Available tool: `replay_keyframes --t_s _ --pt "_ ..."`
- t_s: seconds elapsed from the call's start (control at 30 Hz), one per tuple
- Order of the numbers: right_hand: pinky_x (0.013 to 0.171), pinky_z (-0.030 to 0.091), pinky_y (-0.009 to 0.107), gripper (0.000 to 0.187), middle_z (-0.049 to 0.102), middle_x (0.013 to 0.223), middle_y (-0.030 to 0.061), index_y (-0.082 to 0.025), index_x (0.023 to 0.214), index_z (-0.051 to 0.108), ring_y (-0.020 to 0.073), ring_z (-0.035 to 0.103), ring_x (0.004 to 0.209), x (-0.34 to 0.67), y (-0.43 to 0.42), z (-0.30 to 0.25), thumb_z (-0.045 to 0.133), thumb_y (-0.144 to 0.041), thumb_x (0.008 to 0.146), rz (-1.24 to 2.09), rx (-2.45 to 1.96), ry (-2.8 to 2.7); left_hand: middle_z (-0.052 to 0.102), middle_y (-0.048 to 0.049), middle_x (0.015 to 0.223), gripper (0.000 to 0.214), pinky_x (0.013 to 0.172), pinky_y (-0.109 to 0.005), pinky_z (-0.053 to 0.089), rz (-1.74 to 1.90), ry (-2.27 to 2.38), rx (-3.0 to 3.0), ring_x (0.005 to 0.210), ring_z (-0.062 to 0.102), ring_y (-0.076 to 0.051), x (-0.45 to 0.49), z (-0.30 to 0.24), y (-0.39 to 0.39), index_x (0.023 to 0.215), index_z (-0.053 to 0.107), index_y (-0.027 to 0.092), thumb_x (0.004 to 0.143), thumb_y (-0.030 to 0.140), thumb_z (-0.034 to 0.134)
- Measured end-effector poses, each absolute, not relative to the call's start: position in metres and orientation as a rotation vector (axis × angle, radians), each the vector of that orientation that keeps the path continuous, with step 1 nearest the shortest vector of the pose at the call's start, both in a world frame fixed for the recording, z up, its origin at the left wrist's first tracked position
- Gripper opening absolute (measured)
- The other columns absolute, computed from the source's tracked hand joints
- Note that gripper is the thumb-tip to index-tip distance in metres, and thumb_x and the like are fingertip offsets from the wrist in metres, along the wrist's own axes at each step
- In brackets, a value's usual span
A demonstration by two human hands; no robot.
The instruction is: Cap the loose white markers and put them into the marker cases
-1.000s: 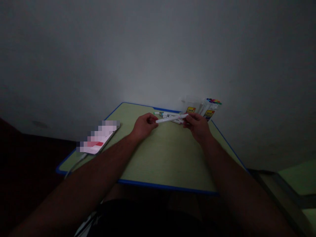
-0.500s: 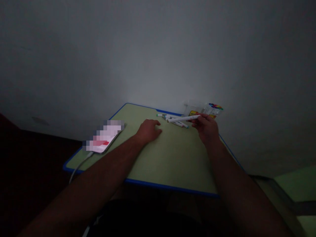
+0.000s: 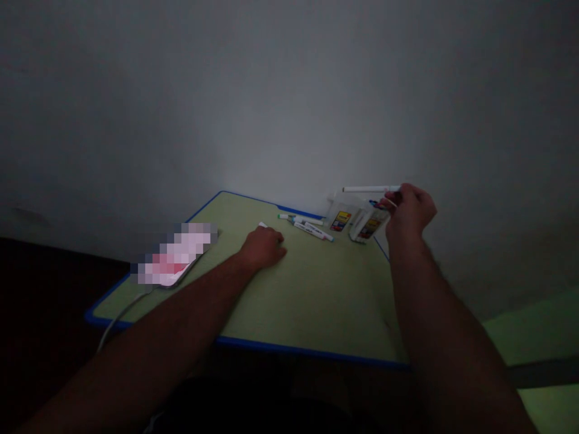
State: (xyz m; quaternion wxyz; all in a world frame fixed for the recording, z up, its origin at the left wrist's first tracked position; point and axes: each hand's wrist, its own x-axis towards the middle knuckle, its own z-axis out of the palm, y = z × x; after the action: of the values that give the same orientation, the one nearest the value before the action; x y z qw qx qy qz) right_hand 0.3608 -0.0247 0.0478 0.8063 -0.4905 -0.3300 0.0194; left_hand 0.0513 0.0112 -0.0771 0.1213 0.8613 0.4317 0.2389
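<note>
My right hand (image 3: 411, 208) is raised at the table's right side, its fingers closed on one end of a white marker (image 3: 368, 189). The marker points left, nearly level, above a clear plastic marker case (image 3: 370, 224) with yellow labels. Coloured tips show at the case's top, close to my fingers. My left hand (image 3: 263, 247) rests on the table, thumb and forefinger apart. A small white end (image 3: 263, 225) peeks out behind its knuckles; the rest is hidden. Several white markers (image 3: 310, 228) lie loose between the left hand and the case.
The pale green table (image 3: 316, 301) has a blue rim and stands against a grey wall (image 3: 289, 108). At its left lies a lit phone (image 3: 174, 274), partly blurred, with a white cable (image 3: 115, 322) running off the front edge.
My right hand has moved right and up with the marker, from over the loose markers to above the case. My left hand has stayed about in place. The view has shifted slightly.
</note>
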Motion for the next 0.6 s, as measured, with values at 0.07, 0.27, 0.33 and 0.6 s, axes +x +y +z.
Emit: replay_keyframes --t_s 0.07,0.27,0.33,0.6 --pt "0.049 0.059 0.023 0.013 0.058 0.068 -0.0031 -0.02 0.08 0.055 0.0116 0.064 0.058 0.364 -0.018 0.058 0.065 -0.029 0.079 -0.024 -1.107 -0.725 0.072 -0.0162 0.109 0.031 0.092 -0.047 0.045 0.692 1.278 2.508 0.106 0.061 -0.036 0.052 -0.077 0.011 0.097 0.077 0.021 0.075 0.038 0.063" --pt "0.043 0.054 0.023 0.005 0.06 0.058 -0.0014 -0.017 0.073 0.061 0.013 0.062 0.05 0.355 0.002 0.073 0.065 -0.02 0.074 -0.068 -1.324 -0.8 0.073 -0.013 0.106 0.027 0.095 -0.044 0.043 0.72 1.269 2.446 0.107 0.06 -0.033 0.053 -0.075 0.009 0.093 0.077 0.023 0.072 0.037 0.067" --pt "0.044 0.053 0.024 0.003 0.061 0.058 -0.0006 -0.017 0.074 0.063 0.0137 0.063 0.05 0.353 0.01 0.071 0.065 -0.019 0.072 -0.054 -1.391 -0.848 0.073 -0.0127 0.105 0.026 0.096 -0.043 0.043 0.724 1.266 2.436 0.107 0.06 -0.033 0.053 -0.075 0.009 0.092 0.077 0.023 0.072 0.036 0.067" --pt "0.071 0.053 0.033 0.012 0.067 0.069 0.0037 -0.015 0.071 0.071 0.0195 0.064 0.072 0.358 0.038 0.057 0.069 -0.025 0.064 -0.264 -1.8 -1.002 0.071 -0.0142 0.111 0.033 0.091 -0.043 0.047 0.627 1.333 2.59 0.107 0.06 -0.033 0.052 -0.072 0.008 0.102 0.076 0.021 0.08 0.04 0.06"
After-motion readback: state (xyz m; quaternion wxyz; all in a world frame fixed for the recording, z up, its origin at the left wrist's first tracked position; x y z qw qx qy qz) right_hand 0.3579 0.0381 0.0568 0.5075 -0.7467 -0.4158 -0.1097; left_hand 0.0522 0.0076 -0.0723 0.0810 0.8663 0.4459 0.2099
